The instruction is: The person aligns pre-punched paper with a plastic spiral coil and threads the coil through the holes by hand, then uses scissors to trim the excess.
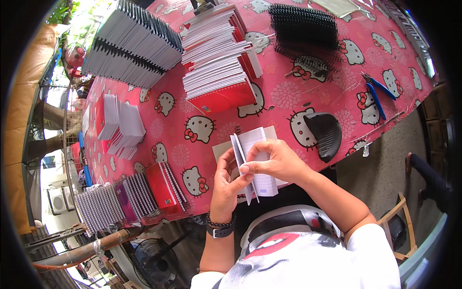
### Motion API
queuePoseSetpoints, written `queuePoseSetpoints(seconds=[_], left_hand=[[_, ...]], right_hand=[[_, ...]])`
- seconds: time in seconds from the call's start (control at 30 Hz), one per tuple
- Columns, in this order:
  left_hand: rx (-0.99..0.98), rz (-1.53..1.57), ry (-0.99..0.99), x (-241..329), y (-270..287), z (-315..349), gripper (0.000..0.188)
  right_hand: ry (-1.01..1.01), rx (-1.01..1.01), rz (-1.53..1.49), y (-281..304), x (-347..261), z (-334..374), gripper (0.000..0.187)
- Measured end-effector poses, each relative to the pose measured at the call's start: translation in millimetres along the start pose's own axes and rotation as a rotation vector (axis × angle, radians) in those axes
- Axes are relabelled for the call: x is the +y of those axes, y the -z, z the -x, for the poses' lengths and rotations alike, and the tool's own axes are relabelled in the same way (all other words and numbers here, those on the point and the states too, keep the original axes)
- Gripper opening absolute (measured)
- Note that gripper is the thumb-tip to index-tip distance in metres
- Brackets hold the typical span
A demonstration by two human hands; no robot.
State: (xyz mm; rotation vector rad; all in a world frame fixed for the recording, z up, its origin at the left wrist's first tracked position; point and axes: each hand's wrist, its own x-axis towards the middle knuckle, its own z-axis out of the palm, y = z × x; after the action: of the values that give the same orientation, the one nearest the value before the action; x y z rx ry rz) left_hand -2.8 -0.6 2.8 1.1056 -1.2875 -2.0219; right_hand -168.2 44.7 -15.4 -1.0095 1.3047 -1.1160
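Both hands meet at the near edge of the table (288, 96), closed on 1 small block of ruled pages (257, 164). The left hand (226, 185) grips the block from below, fingers curled round its lower edge. The right hand (276, 161) lies over the sheets, thumb and fingers pinching their left side, where a few leaves fan apart near the top. The block is held just above a pale card (222, 149) that lies flat under the hands.

The step in hand looks like squaring or counting off a set of leaves before binding. The next move would call for tapping the edges flush and keeping the pinch firm so no sheet slips out of line.

To the right of the hands lies a black curved comb piece (325, 132), and farther right a pair of blue-handled pliers (380, 94). Beyond the hands stands a stack of red-covered booklets (219, 62); beyond and to the right, a heap of black binding spirals (303, 26). To the left of the hands lie finished spiral notebooks (144, 190).
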Motion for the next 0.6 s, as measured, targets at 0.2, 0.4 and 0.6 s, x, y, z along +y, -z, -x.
queuePoseSetpoints(seconds=[0.2, 0.4, 0.6], left_hand=[[-0.008, -0.018, -0.021, 0.9, 0.5, 0.5, 0.072], [-0.001, -0.018, -0.007, 1.1, 0.3, 0.2, 0.074], [0.002, -0.02, -0.008, -0.8, 1.8, 0.1, 0.075]], right_hand=[[-0.043, -0.008, -0.084, -1.1, 1.8, -2.5, 0.028], [-0.058, -0.015, -0.136, 0.0, 4.8, -1.7, 0.028], [-0.048, -0.01, -0.149, -0.5, 6.1, -1.1, 0.028]])
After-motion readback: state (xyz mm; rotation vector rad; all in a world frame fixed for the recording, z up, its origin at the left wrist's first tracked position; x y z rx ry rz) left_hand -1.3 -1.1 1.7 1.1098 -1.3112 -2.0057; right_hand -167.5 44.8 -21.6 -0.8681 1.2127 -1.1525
